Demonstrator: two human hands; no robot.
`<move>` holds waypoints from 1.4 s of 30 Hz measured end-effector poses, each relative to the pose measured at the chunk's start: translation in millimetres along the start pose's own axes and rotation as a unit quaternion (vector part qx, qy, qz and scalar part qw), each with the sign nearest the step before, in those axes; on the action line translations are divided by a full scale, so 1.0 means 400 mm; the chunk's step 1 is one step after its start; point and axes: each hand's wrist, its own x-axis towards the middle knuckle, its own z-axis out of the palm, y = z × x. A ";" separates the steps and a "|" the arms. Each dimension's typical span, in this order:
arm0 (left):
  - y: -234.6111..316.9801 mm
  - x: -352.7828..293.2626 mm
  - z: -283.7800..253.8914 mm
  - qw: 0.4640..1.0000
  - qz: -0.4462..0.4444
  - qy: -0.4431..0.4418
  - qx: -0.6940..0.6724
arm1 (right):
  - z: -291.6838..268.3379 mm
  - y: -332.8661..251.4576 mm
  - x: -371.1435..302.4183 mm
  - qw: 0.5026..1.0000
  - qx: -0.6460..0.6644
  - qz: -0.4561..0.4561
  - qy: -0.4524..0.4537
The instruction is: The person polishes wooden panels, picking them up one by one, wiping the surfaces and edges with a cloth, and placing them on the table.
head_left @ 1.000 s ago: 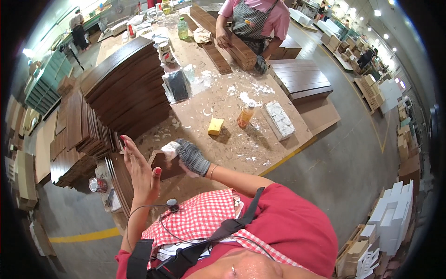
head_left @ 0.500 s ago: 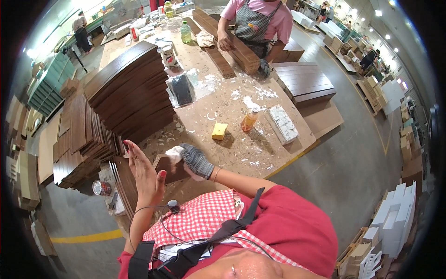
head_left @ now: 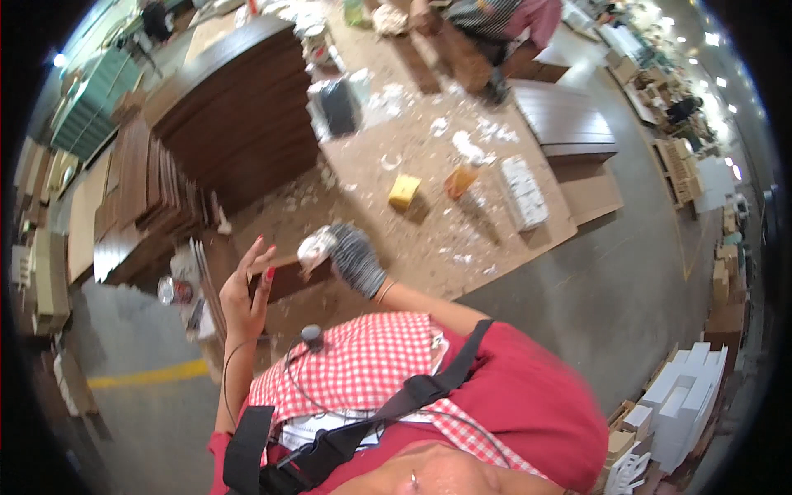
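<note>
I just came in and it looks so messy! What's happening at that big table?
A person stands at a dusty worktable. Their right hand, in a grey glove, holds a white rag against a small dark wooden piece at the table's near edge. Their bare left hand is raised open beside it, gripping nothing. A yellow sponge and an orange bottle sit farther along, by a tall stack of dark boards. Another person works at the far end.

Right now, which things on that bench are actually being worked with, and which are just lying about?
In use:
- left hand, bare, open, raised beside a small dark wood piece
- right hand, grey-gloved, gripping a white rag at that piece

Lying about:
- yellow sponge block
- orange bottle
- white slab
- stack of dark boards
</note>
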 end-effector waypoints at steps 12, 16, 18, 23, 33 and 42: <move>-0.121 -0.124 -0.008 0.988 -0.044 0.061 -0.137 | 0.042 0.113 -0.067 0.997 -0.055 0.051 0.012; -0.127 -0.131 -0.007 0.990 -0.035 0.066 -0.121 | 0.057 0.162 -0.082 0.996 -0.024 0.079 -0.019; -0.128 -0.134 -0.009 0.989 -0.039 0.067 -0.129 | 0.045 0.166 -0.082 0.998 -0.036 0.042 -0.004; -0.134 -0.154 -0.007 0.979 -0.077 0.079 -0.170 | 0.017 0.207 -0.089 0.990 -0.006 0.140 -0.035; -0.196 -0.192 0.002 0.966 -0.127 0.126 -0.188 | -0.213 0.124 0.039 0.875 0.389 0.230 0.173; -0.076 -0.052 -0.004 0.988 -0.019 0.149 0.033 | -0.107 -0.244 0.150 0.953 0.218 -0.208 0.018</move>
